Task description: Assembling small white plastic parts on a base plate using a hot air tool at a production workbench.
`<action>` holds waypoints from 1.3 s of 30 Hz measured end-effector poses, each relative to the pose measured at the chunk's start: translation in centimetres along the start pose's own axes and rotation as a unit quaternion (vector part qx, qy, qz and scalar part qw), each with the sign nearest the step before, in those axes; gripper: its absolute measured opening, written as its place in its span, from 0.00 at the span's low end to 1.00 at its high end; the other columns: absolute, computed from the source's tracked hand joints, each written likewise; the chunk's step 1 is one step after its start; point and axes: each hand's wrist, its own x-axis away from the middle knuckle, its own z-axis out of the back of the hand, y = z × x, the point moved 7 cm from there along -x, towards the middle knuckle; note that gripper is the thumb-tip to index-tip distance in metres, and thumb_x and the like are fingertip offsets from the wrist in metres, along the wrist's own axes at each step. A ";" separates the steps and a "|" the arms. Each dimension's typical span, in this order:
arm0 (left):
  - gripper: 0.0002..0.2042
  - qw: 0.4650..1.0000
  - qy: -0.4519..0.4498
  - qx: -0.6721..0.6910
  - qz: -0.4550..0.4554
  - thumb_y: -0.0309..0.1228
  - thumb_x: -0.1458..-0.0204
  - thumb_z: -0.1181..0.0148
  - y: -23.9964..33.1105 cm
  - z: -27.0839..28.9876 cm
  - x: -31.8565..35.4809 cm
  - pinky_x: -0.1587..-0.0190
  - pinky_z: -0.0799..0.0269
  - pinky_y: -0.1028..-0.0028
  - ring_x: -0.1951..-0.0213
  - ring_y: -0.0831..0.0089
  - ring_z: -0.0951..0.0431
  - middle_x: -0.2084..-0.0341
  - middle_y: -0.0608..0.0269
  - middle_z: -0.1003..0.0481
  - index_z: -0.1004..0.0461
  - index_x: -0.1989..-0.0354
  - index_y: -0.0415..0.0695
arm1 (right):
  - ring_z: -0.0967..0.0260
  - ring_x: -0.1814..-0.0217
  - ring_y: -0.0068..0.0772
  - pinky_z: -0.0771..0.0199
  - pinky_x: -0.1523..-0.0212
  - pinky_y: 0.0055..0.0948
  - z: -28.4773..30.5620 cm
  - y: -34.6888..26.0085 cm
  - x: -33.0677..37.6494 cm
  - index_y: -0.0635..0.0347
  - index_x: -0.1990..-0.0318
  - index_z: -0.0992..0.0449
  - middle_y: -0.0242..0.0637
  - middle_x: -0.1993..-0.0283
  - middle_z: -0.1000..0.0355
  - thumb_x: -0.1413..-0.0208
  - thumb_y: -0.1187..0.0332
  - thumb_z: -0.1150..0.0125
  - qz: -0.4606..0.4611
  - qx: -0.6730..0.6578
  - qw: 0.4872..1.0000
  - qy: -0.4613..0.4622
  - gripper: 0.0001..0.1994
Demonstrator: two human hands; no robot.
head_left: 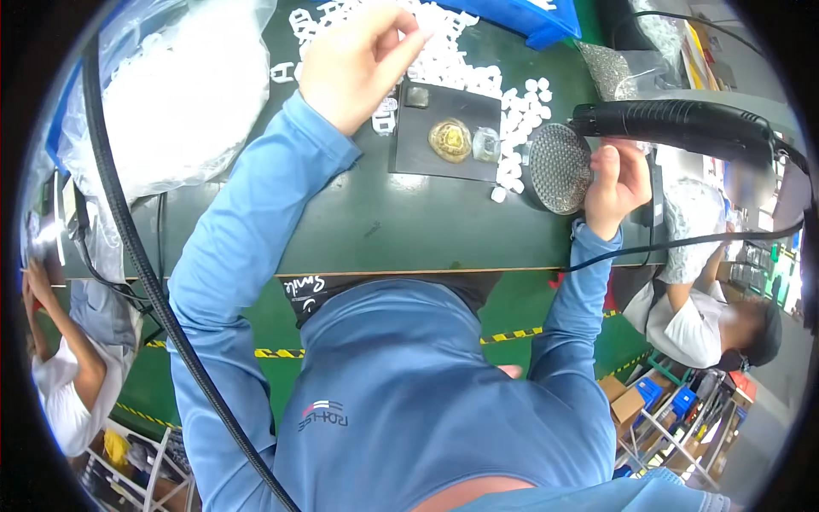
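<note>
A green table (358, 230) in a workshop carries the things, and other people work at both sides of it. In the middle of the table lies a dark flat plate (444, 132) with a round golden piece (450, 140) on it. Behind the plate and to its right spreads a heap of small white plastic parts (452, 60). The left hand (354, 60) is above the left end of the plate, and its fingers are pinched together on one small white part (424, 36). The right hand (616, 183) is to the right of the plate, closed around a round cup with a perforated face (556, 168). A black tool with a cable (674, 124) is just above this hand. A clear bag of white parts (183, 94) lies far left of the plate.
</note>
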 end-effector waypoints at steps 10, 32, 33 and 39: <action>0.07 0.928 -0.036 0.282 0.242 0.28 0.41 0.31 0.2 -0.4 0.9 0.79 0.48 0.84 0.80 0.89 0.37 0.81 0.74 0.28 0.21 0.60 0.39 | 0.24 0.78 0.36 0.24 0.75 0.31 -4.4 -6.7 -0.8 0.66 0.67 0.17 0.41 0.75 0.22 0.53 0.78 0.27 0.197 0.053 0.956 -0.213 0.05; 0.05 0.825 -0.159 0.439 0.319 0.29 0.39 0.35 3.6 -2.6 2.8 0.83 0.50 0.82 0.86 0.88 0.39 0.86 0.72 0.30 0.21 0.64 0.42 | 0.27 0.72 0.22 0.25 0.74 0.21 -12.6 -8.9 -2.9 0.59 0.49 0.19 0.34 0.65 0.24 0.53 0.76 0.22 0.204 -0.067 0.963 -0.161 0.21; 0.05 0.825 -0.163 0.439 0.318 0.29 0.39 0.35 3.7 -2.6 2.8 0.83 0.50 0.82 0.86 0.88 0.39 0.86 0.72 0.30 0.21 0.64 0.42 | 0.27 0.72 0.22 0.25 0.74 0.21 -12.3 -8.9 -2.9 0.59 0.49 0.19 0.34 0.65 0.24 0.53 0.76 0.22 0.204 -0.064 0.964 -0.158 0.21; 0.05 0.872 -0.134 0.383 0.272 0.27 0.38 0.37 4.0 -2.3 2.5 0.80 0.43 0.83 0.83 0.86 0.34 0.82 0.69 0.26 0.20 0.61 0.39 | 0.24 0.68 0.18 0.23 0.71 0.19 -11.5 -7.4 -2.6 0.62 0.51 0.19 0.36 0.64 0.20 0.51 0.77 0.23 0.075 -0.146 0.970 -0.178 0.19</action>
